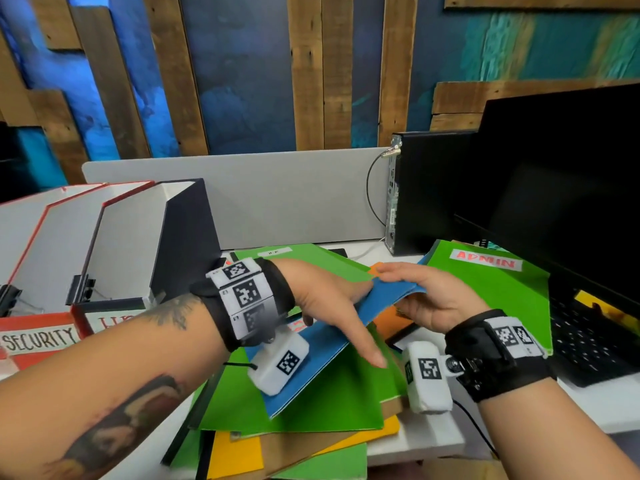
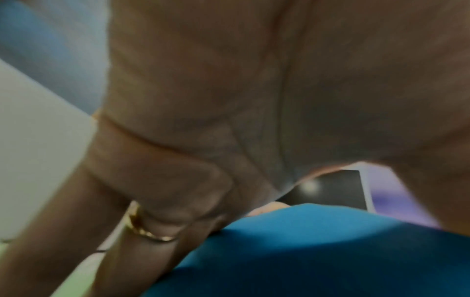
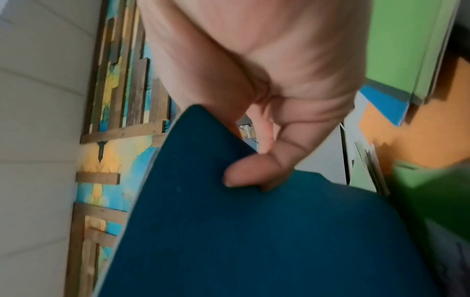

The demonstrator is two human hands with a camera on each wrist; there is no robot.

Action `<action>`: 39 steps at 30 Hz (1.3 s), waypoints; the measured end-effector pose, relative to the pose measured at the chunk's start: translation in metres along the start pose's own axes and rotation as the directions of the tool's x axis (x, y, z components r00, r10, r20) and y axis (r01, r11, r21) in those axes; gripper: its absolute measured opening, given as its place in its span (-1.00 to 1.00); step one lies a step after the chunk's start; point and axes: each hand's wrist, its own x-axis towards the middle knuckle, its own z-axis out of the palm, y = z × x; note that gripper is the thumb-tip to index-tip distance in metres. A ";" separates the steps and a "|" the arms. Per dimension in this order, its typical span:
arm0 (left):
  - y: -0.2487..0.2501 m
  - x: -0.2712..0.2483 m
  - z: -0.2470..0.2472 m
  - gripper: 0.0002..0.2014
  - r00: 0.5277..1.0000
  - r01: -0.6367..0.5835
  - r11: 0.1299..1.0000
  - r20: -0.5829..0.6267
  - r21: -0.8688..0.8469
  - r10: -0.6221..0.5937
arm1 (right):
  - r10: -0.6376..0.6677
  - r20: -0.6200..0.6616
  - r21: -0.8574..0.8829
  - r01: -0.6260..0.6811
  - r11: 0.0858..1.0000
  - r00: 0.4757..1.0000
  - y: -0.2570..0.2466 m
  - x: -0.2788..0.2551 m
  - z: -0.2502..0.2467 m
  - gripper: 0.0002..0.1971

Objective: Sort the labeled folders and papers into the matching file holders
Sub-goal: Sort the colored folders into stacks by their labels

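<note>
Labels first: file holders (image 1: 104,244) at left of bench (image 1: 426,441), upright in a row; front tags read "SECURITY" (image 1: 38,338) and a partly hidden one starting "H" (image 1: 114,322). Green folder w/ red "ADMIN" label (image 1: 485,263) lies at right, its far end against the dark monitor (image 1: 568,188). Another green folder further back has a small white tag (image 1: 275,252), text too small to read.

Blue folder (image 1: 325,341) is lifted off the pile, tilted, low end toward the onlooker, high end at centre between both hands. A label w/ red lettering peeks out on it under L wrist, unreadable.

L hand (image 1: 332,299): palm down over the folder's upper edge, index stretched along the cover, thumb tucked under; gold ring shows in wrist view. Holds the folder.

R hand (image 1: 426,299): pinches the folder's far corner, thumb (image 3: 251,174) on one face, fingers behind.

Below: messy stack of green, orange, yellow, brown folders (image 1: 311,410) on the bench. PC tower (image 1: 426,192) behind, keyboard (image 1: 588,337) at right.
</note>
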 end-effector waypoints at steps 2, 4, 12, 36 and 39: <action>0.010 -0.007 -0.009 -0.28 0.992 0.056 0.989 -0.119 0.134 -0.040 | -0.051 -0.050 0.184 0.059 0.981 0.997 -0.003 0.000 0.003 -0.92; 0.015 -0.016 -0.021 -0.64 0.965 0.054 0.972 -0.260 0.227 0.007 | -0.086 -0.065 0.261 0.100 0.960 0.994 -0.005 0.000 0.005 -0.87; 0.031 -0.091 -0.081 -0.69 0.729 0.089 0.976 -0.681 0.199 0.072 | 0.058 -0.122 -0.122 -0.073 0.990 0.991 0.011 0.011 -0.004 -0.72; -0.118 0.075 0.015 -0.27 0.901 0.217 0.941 -0.425 0.260 -0.091 | 0.147 -0.231 -0.908 -0.268 0.324 0.962 0.071 0.012 0.011 0.24; -0.132 0.087 0.030 -0.19 0.935 0.222 0.925 -0.335 0.308 -0.113 | 0.151 -0.225 -0.870 -0.268 0.414 0.963 0.071 0.018 0.002 0.31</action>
